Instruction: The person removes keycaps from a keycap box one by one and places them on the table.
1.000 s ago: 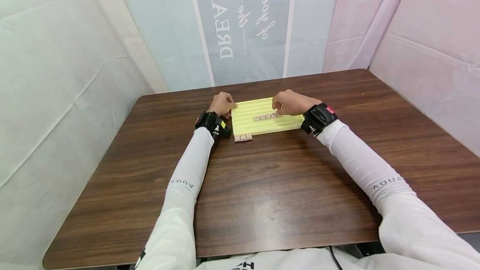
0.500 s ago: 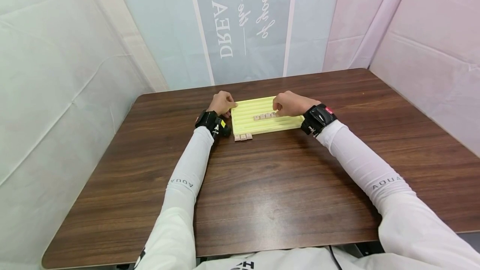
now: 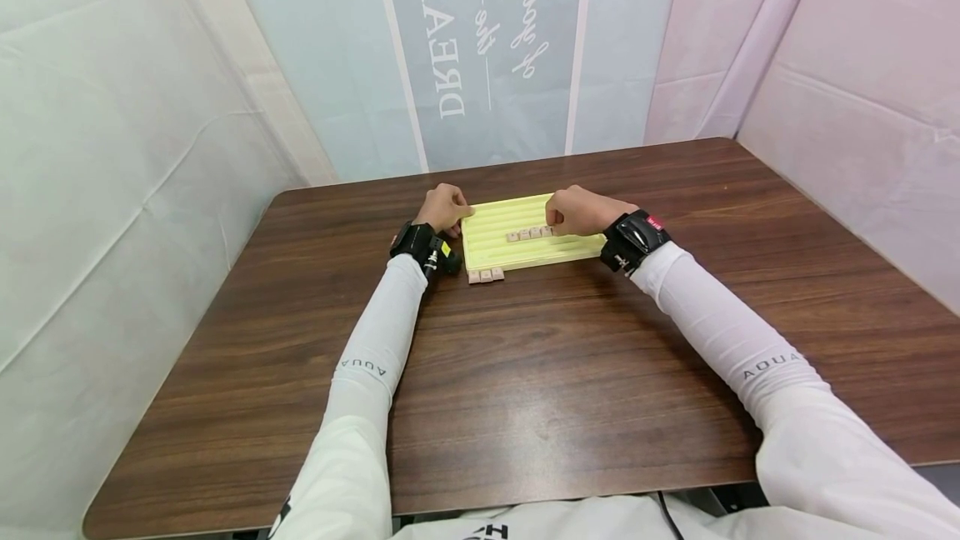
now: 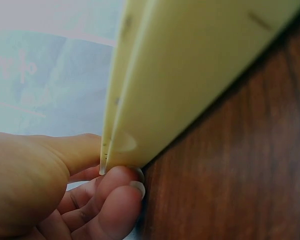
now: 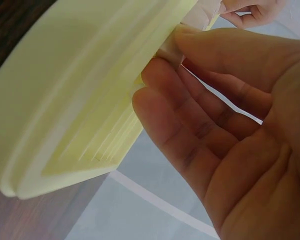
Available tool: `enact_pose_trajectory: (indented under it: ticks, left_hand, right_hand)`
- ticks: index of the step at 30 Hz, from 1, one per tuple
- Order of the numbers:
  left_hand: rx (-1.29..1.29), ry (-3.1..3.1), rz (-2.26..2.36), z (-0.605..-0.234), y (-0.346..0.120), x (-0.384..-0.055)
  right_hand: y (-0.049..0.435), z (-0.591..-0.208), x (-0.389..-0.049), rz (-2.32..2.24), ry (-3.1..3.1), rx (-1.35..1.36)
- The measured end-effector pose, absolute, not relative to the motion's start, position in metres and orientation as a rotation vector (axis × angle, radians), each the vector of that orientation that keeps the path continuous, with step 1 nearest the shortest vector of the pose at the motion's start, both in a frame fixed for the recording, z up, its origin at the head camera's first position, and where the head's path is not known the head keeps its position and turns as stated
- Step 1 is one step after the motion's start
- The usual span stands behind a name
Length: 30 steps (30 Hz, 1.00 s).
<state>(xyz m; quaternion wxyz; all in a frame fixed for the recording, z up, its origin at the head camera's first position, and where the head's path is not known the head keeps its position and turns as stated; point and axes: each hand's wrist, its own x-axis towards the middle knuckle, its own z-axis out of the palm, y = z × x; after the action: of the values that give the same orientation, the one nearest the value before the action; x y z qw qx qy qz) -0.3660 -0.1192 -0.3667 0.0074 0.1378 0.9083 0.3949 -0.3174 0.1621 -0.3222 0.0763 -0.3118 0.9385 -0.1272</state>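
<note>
A pale yellow ridged tray (image 3: 491,255) lies on the table. At its far left corner my left hand (image 3: 444,208) grips the edge, the thumb over the rim and the curled fingers (image 4: 121,207) against the side wall. Over the tray's right half is my right hand (image 3: 588,212), pinching a small beige keycap (image 5: 170,51) between thumb and fingertips at a ridge. This keycap stands at the right end of a short row of beige keycaps (image 3: 523,235) along the middle of the tray; the hand hides part of that end.
Three more beige keycaps (image 3: 486,275) sit side by side on the brown wooden table (image 3: 525,373), against the tray's front left edge. A printed cloth (image 3: 510,48) hangs behind the table, and white sheets (image 3: 112,190) hang on both sides.
My right hand stays at the end of the keycap row, with only a very slight shift. The left hand and the tray have not visibly moved.
</note>
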Motion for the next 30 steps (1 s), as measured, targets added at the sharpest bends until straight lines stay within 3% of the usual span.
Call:
enact_pose_trajectory:
  ticks: [9, 30]
  left_hand:
    - [0.431, 2.885, 1.178, -0.36, -0.117, -0.354]
    - [0.392, 2.854, 1.184, -0.363, -0.118, -0.363]
  right_hand:
    - [0.16, -0.323, -0.318, -0.394, 2.818, -0.891]
    - [0.162, -0.318, -0.318, -0.352, 2.816, -0.877]
